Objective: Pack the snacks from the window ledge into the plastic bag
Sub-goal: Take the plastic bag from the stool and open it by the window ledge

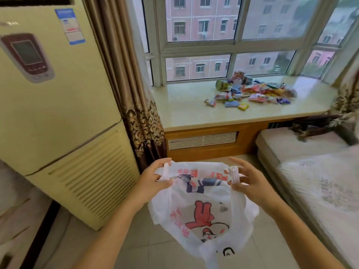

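The plastic bag [202, 206] is white and thin, with red and blue pictures on it. It hangs open, held up by its two handles. The snacks [252, 92] lie in a bright, messy pile on the pale window ledge [184, 105], far from the bag.

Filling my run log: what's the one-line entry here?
bag: empty, held | left hand: handle | right hand: handle | snacks: on ledge

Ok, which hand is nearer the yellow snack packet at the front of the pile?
Right. The right hand, gripping a handle of the plastic bag, is almost straight below the yellow packet; the left hand, gripping the other handle, is farther left.
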`<state>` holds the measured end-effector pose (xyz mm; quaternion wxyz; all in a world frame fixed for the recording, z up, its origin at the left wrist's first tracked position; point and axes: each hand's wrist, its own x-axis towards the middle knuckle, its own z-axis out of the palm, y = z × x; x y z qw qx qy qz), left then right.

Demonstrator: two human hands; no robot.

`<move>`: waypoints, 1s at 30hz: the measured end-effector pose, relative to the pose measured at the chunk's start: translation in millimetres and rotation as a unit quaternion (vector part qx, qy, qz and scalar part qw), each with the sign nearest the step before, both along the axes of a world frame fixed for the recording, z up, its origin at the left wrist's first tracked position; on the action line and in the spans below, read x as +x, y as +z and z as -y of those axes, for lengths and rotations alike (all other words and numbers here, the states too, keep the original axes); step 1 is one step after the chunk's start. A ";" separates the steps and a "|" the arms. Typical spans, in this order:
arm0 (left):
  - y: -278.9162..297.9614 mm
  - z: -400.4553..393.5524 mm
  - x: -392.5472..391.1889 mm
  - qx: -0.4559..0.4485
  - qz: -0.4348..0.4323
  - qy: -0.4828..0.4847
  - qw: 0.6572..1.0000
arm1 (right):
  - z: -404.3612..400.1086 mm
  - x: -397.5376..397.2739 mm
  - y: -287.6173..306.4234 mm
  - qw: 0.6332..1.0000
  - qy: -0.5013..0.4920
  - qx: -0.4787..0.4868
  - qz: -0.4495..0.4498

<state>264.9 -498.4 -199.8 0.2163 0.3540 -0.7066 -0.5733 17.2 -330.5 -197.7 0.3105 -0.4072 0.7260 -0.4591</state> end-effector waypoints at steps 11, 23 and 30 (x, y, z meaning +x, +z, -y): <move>-19.7 92.5 -195.0 -0.011 0.013 -0.035 0.999 | 76.2 -179.2 -22.3 1.000 0.001 -0.004 0.008; -18.1 257.2 -361.8 0.005 0.026 -0.002 1.000 | 251.0 -352.5 -8.9 0.999 0.023 0.013 0.045; -16.1 358.8 -441.4 -0.018 0.044 0.040 0.998 | 366.7 -447.3 -13.7 0.997 0.065 0.024 0.042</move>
